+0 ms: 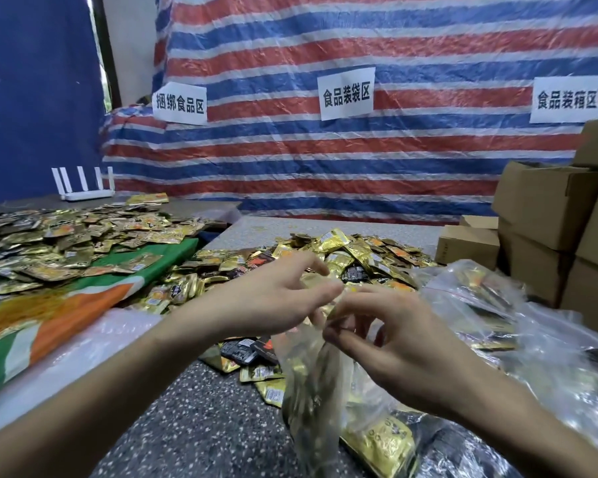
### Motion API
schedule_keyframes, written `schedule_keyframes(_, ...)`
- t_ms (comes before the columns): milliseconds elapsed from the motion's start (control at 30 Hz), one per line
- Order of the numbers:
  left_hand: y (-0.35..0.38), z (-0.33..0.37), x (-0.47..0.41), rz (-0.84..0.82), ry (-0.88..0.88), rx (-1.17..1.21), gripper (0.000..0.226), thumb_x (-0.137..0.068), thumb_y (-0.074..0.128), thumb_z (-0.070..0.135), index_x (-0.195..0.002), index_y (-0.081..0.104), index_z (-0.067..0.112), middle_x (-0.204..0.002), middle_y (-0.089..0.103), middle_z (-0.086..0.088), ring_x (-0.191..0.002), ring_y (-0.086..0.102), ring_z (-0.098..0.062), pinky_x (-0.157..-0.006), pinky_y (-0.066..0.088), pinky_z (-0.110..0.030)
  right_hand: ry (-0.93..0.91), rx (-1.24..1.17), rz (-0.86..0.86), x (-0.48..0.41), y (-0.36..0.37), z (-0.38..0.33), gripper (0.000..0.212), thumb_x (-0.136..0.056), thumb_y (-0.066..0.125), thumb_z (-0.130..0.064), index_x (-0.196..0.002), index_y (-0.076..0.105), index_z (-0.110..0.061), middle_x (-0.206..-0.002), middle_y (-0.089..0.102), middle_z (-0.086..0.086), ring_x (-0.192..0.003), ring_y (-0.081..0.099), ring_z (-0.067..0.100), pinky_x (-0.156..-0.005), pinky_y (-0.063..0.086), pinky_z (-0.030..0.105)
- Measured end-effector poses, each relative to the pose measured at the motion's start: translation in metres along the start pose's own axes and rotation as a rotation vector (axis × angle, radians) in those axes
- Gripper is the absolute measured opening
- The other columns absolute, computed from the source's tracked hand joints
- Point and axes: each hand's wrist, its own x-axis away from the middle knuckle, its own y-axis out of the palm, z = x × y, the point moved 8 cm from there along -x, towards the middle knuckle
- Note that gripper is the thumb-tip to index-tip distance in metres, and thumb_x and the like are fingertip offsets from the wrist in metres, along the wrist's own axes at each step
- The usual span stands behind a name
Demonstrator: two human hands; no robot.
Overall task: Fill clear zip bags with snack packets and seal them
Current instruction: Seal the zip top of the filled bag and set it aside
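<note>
Observed at the packing bench: a clear zip bag (311, 391) of thin, crinkled, glossy film hangs between the two hands above the speckled grey stone-pattern tabletop (194, 415), just in front of the person. It is partly filled with flat gold-foil packets. Its long axis runs close to vertical, with the mouth up at the fingers and the base down near the tabletop. The right hand (394, 343) comes in from the lower right with the wrist raised; its thumb and forefinger are curled and pinched together on the bag's upper edge, and the other fingers are bent loosely behind. The left hand (273, 298) reaches in from the lower left, palm turned inward, fingers fairly straight and spread, tips at the bag's mouth. Whether it grips the film or a packet cannot be told. Behind the hands lies a loose heap of snack packets (342, 260), small rectangular sachets in shiny gold and black foil. To the right lie filled clear bags (480, 305), wrinkled and reflective. Plain brown cardboard boxes (549, 208) are stacked at the far right. A second spread of packets (66, 236) rests on a green, orange and white woven sheet (83, 298) at left. A red, white and blue striped tarpaulin (325, 150) forms the backdrop.
</note>
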Motion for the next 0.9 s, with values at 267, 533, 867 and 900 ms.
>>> schedule_keyframes(267,-0.011,0.0,0.035,-0.06,0.199,-0.239,0.03,-0.081,0.066,0.058,-0.079,0.071,0.028,-0.083,0.068,0.021,-0.082,0.063,0.002,-0.069,0.047,-0.015,0.041,0.057,0.103,0.003,-0.01,0.005,0.021,-0.087,0.067,-0.044,-0.078,0.067,-0.025,-0.069,0.06,-0.012,-0.066,0.056,0.009,-0.062,0.049,0.036)
schedule_keyframes(533,-0.04,-0.011,0.057,0.165,0.281,-0.294,0.025,-0.078,0.058,0.061,-0.078,0.068,0.039,-0.109,0.052,0.023,-0.113,0.05,0.0,-0.093,0.036,-0.015,0.065,0.292,-0.118,-0.004,0.0,0.0,0.062,-0.066,0.035,-0.089,-0.088,0.059,-0.036,-0.078,0.048,-0.019,-0.08,0.046,-0.004,-0.067,0.045,0.03)
schedule_keyframes(867,-0.069,-0.043,0.07,0.234,0.174,-0.144,0.017,-0.076,0.066,0.038,-0.081,0.076,0.025,-0.081,0.066,0.006,-0.078,0.061,-0.017,-0.072,0.048,-0.039,0.172,0.154,-0.309,-0.015,0.001,0.028,0.02,-0.09,0.068,-0.023,-0.081,0.065,-0.041,-0.1,0.065,-0.016,-0.093,0.06,-0.002,-0.084,0.055,0.03)
schedule_keyframes(900,-0.07,-0.046,0.072,0.236,0.17,-0.096,0.016,-0.075,0.067,0.036,-0.082,0.077,0.025,-0.081,0.067,0.004,-0.076,0.062,-0.018,-0.071,0.049,-0.041,0.156,0.124,-0.289,-0.016,0.001,0.027,0.023,-0.092,0.066,-0.02,-0.082,0.067,-0.041,-0.096,0.067,-0.016,-0.091,0.061,-0.004,-0.08,0.055,0.027)
